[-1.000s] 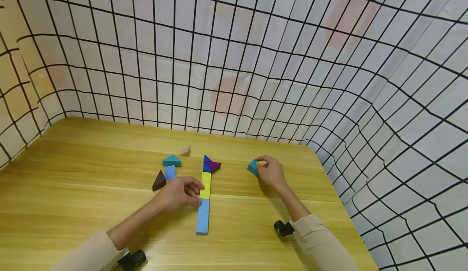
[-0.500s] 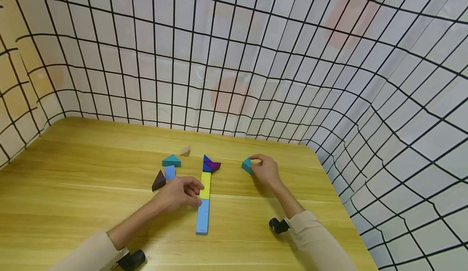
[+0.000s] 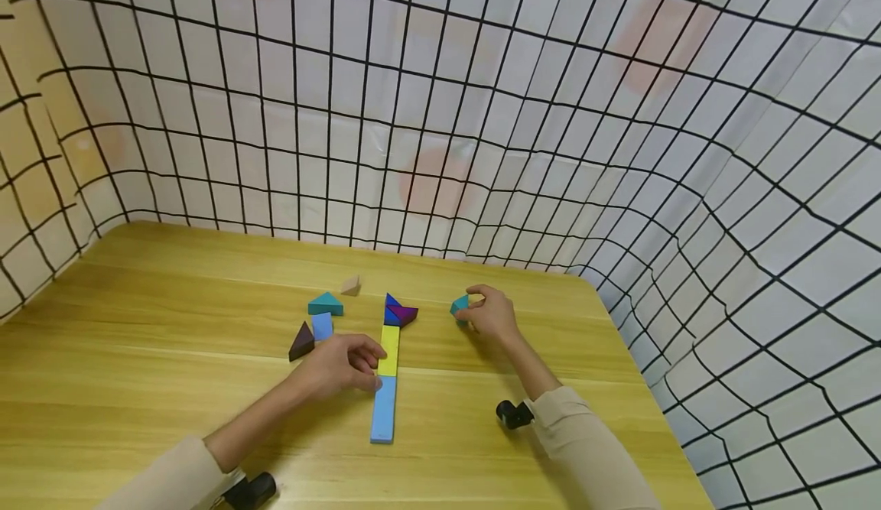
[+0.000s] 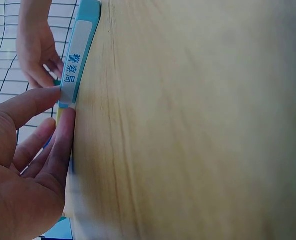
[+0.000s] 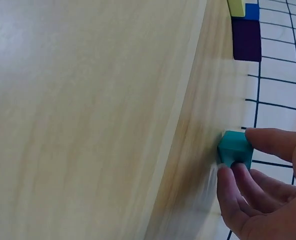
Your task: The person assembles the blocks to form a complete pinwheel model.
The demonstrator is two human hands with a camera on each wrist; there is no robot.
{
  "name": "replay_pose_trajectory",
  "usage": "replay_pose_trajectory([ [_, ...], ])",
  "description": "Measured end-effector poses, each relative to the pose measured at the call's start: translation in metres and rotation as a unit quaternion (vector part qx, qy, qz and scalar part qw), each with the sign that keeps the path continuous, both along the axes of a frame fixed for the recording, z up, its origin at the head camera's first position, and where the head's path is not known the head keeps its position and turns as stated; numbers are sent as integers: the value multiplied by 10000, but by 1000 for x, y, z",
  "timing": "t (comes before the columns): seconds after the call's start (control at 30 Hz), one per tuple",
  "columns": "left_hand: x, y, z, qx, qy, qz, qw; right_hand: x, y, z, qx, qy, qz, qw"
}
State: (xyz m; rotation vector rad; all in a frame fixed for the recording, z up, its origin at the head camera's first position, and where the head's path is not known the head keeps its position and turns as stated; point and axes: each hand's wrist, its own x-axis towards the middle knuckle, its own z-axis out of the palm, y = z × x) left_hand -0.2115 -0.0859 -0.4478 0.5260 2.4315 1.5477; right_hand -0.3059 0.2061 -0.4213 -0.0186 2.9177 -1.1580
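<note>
On the wood-grain desk [image 3: 454, 426], a teal block [image 3: 457, 306] is pinched in the right grip [image 3: 492, 313], rightward of and apart from the purple block [image 3: 407, 315], while the light blue block [image 3: 383, 412] is touched by the loosely parted left grip [image 3: 336, 366].

In the head view, the right hand's grip [image 3: 492, 315] hid part of the teal block [image 3: 458, 304], and the left hand's grip [image 3: 333, 368] covered a bit of the edge of the yellow block [image 3: 390, 351]. Both sleeves [image 3: 585, 449] ran off the bottom. The writing on the light blue block [image 3: 383, 410] was too tiny to read there. In the left wrist view that block was cut off at the top, and the bench [image 4: 153, 125] went blurry on the right. A blue thing [image 4: 59, 230] was cut off at the bottom — too little showed to tell what. In the right wrist view, the yellow block was chopped by the top edge.
</note>
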Motion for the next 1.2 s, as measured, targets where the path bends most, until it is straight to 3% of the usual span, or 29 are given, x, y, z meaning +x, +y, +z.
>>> replay_pose_trajectory([
  [0.8, 0, 0, -1, 7, 19, -14, 10000, -5, 2, 1, -295, -36, 129, 9995],
  [1.2, -2, 1, -3, -13, 16, 49, 10000, -24, -29, 12, -455, -87, 357, 9983],
])
